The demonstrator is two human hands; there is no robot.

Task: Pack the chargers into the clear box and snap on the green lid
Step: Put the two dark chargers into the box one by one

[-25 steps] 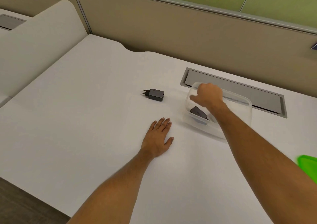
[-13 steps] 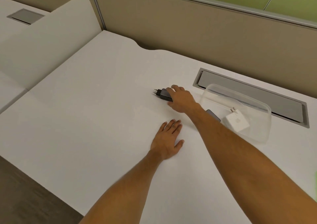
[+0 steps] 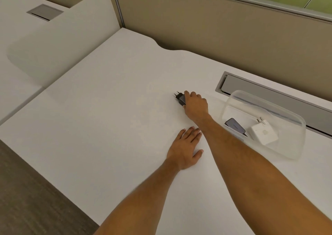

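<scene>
My right hand (image 3: 196,105) is closed around a black charger (image 3: 180,98) on the white desk; its two pins stick out to the left of my fingers. To the right stands the clear box (image 3: 294,119), without a lid. Inside it lie a dark charger (image 3: 235,125) and a white charger (image 3: 264,133) with its pins pointing up. My left hand (image 3: 186,148) rests flat on the desk, palm down, in front of my right wrist, holding nothing. The green lid is out of view.
A grey cable hatch (image 3: 251,89) is set into the white desk (image 3: 107,119) behind the box. A beige partition (image 3: 224,28) runs along the far edge. The desk's front edge drops to dark floor (image 3: 27,198) at the lower left.
My right hand left the clear box, moved left to the black charger and closed on it. The view swung left, so the green lid is no longer in sight. My left hand stayed flat.
</scene>
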